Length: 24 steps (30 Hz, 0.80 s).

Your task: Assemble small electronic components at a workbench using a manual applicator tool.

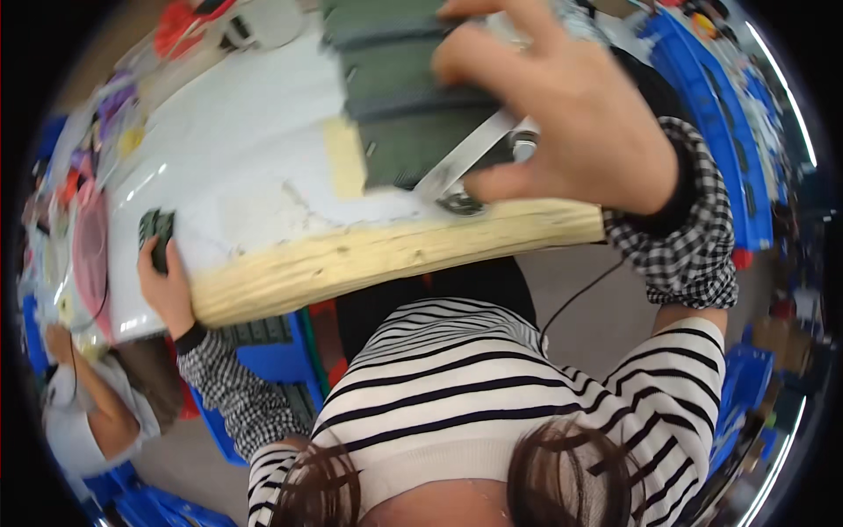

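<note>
On the far left of the table, my left hand (167,285) is closed on a small dark green ridged piece (158,230), gripped between thumb and fingers. My right hand (584,114) is over dark green ribbed panels (404,79), its thumb and fingers spread apart. Below its palm a flat metal strip (465,158) slants across the panels, next to a small round shiny metal part (524,146). Whether the strip touches my palm cannot be made out. A small dark object (462,204) sits by my right thumb near the table edge.
The white tabletop (237,132) has a worn yellowish front edge (395,259). A pink basket (90,255) stands at the left, near a seated co-worker (97,408). Blue bins (720,132) line the right side. Another blue crate (281,360) with green pieces is below the table.
</note>
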{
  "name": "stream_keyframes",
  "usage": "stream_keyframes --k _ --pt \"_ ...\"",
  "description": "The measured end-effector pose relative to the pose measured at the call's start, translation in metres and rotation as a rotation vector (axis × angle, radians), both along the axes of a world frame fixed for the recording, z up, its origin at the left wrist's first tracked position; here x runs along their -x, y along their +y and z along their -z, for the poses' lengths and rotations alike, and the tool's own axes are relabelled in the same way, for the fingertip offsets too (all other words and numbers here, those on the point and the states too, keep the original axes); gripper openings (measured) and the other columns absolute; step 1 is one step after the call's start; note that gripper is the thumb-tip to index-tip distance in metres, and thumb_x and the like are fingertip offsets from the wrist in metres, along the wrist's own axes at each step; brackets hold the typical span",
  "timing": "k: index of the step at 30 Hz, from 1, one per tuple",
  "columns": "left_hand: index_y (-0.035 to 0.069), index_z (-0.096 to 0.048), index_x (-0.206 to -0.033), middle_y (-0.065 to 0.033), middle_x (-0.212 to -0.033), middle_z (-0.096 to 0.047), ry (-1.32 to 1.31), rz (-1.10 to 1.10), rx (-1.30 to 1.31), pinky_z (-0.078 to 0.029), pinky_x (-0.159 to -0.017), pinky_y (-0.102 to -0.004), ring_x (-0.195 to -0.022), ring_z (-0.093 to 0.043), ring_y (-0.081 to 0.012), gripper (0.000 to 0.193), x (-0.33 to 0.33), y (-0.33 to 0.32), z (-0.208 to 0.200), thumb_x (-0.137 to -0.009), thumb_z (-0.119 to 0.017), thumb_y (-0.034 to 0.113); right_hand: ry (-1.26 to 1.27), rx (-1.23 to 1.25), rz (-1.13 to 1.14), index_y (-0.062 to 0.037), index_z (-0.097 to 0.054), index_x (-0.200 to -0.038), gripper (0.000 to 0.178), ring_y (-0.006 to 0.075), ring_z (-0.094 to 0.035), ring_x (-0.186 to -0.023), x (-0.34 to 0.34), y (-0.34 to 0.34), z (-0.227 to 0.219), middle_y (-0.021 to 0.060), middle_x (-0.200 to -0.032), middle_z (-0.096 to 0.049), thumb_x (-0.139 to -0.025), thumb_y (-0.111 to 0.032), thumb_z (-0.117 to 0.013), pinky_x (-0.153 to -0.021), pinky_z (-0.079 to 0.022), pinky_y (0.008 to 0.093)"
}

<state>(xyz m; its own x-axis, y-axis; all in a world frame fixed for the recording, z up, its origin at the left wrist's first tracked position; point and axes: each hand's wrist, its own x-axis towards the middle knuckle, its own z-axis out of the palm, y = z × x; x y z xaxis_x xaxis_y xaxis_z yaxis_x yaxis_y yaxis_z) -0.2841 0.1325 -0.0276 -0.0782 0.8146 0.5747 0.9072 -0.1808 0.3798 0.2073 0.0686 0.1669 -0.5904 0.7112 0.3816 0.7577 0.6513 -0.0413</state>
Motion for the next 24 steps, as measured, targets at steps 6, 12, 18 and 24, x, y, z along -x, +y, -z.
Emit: stream_keyframes --k 6,12,18,24 --pt "0.001 -0.06 -0.116 -0.0172 -0.114 -0.066 0.011 -0.078 0.085 -0.046 -0.096 -0.0371 -0.108 -0.062 -0.0321 0.04 0.012 0.0 0.009 -0.093 -0.068 0.032 -0.152 -0.357 0.728 -0.0086 -0.061 -0.113 0.05 0.0239 -0.064 -0.094 -0.228 -0.1 -0.061 0.0111 -0.121 -0.058 -0.073 -0.029 -0.083 -0.075 -0.053 0.0329" --pt "0.0 -0.061 -0.116 -0.0166 -0.116 -0.066 0.055 -0.087 0.103 -0.046 -0.097 -0.0374 -0.11 -0.061 -0.0313 0.04 0.013 0.004 0.008 -0.095 -0.065 0.035 -0.157 0.004 1.369 0.0044 -0.059 -0.113 0.065 0.0212 -0.062 -0.098 -0.438 -0.212 -0.069 0.0161 -0.108 -0.061 -0.076 -0.044 -0.079 -0.082 -0.051 0.033" --pt "-0.001 -0.062 -0.118 -0.0164 -0.117 -0.066 0.054 -0.08 0.102 -0.045 -0.098 -0.0366 -0.11 -0.061 -0.0304 0.04 0.018 0.004 0.01 -0.095 -0.065 0.033 -0.101 0.654 1.597 0.0017 -0.062 -0.111 0.072 0.0248 -0.064 -0.089 -0.474 -0.207 -0.057 0.0162 -0.098 -0.066 -0.069 -0.055 -0.077 -0.077 -0.052 0.0379" --pt "-0.001 -0.062 -0.119 -0.016 -0.12 -0.066 0.034 -0.055 0.098 -0.044 -0.1 -0.0357 -0.112 -0.06 -0.0288 0.039 0.015 0.004 0.01 -0.096 -0.065 0.03 -0.32 0.844 1.767 0.0016 -0.055 -0.135 0.105 0.0355 -0.058 -0.12 -0.47 -0.175 -0.045 0.0256 -0.134 -0.057 -0.052 -0.058 -0.078 -0.098 -0.049 0.0483"
